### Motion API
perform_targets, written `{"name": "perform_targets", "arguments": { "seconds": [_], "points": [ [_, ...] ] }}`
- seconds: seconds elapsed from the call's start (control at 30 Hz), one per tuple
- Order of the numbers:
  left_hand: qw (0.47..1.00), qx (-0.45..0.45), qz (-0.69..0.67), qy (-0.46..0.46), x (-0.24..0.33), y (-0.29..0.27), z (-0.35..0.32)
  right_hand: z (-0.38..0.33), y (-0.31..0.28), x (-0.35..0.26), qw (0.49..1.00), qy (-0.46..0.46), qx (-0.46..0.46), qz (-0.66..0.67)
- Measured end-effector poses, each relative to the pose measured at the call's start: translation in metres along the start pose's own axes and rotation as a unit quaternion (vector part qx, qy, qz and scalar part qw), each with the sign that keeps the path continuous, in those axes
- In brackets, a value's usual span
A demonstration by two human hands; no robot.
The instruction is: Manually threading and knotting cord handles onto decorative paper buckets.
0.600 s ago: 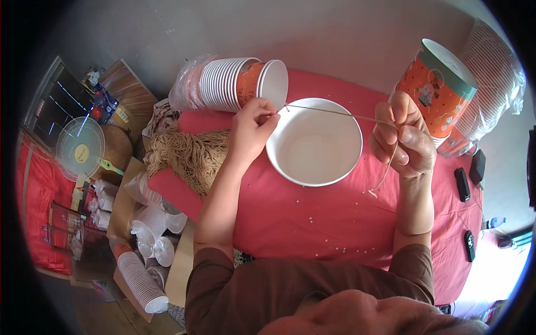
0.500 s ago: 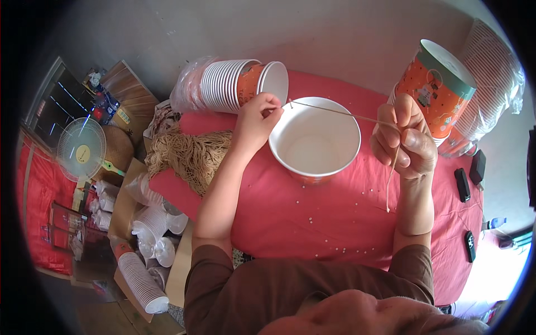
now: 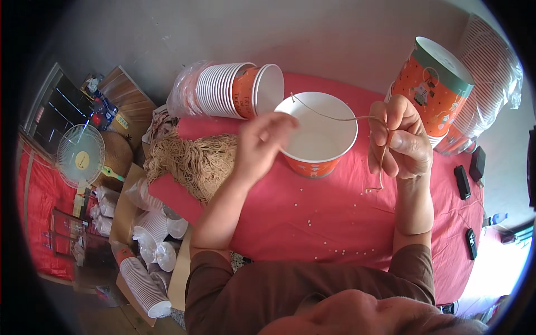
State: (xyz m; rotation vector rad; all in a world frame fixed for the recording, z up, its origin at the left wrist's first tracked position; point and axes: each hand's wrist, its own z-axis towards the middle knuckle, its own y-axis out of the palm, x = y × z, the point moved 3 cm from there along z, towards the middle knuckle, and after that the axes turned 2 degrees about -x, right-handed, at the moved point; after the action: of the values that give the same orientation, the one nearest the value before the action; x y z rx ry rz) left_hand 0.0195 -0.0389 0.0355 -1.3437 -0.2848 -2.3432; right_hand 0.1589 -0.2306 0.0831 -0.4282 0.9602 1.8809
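Observation:
An orange paper cup (image 3: 318,139) with a white inside stands on the red table (image 3: 346,234), a little tilted so its orange side shows. A thin tan string (image 3: 326,115) runs from a hole in the cup's far left rim across the opening to my right hand (image 3: 401,139). That hand pinches the string, and its loose end hangs down to the cloth. My left hand (image 3: 262,139) is blurred with motion just left of the cup, fingers loosely extended toward the rim, with nothing seen in it.
A sleeve of nested cups (image 3: 234,89) lies on its side behind the cup. A bundle of tan string (image 3: 195,159) sits at the table's left edge. Tall orange cup stacks (image 3: 432,84) stand at right, near black devices (image 3: 462,181). More cups (image 3: 145,279) and a fan (image 3: 81,156) are on the floor.
My left hand has let go of the string at the cup's rim and dropped to the cup's left side. The cup has shifted and tilted, showing its orange wall.

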Motion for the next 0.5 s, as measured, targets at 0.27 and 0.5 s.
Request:
{"name": "perform_targets", "arguments": {
  "seconds": [0.27, 0.5],
  "points": [
    [0.939, -0.247, -0.203, -0.125, 0.002, 0.06, -0.05, 0.003, -0.001, 0.008, 1.0, -0.003, 0.021, -0.022],
    [0.92, -0.231, -0.264, -0.171, -0.02, 0.051, -0.053, 0.01, -0.015, 0.021, 0.997, -0.008, 0.07, -0.042]
  ]
}}
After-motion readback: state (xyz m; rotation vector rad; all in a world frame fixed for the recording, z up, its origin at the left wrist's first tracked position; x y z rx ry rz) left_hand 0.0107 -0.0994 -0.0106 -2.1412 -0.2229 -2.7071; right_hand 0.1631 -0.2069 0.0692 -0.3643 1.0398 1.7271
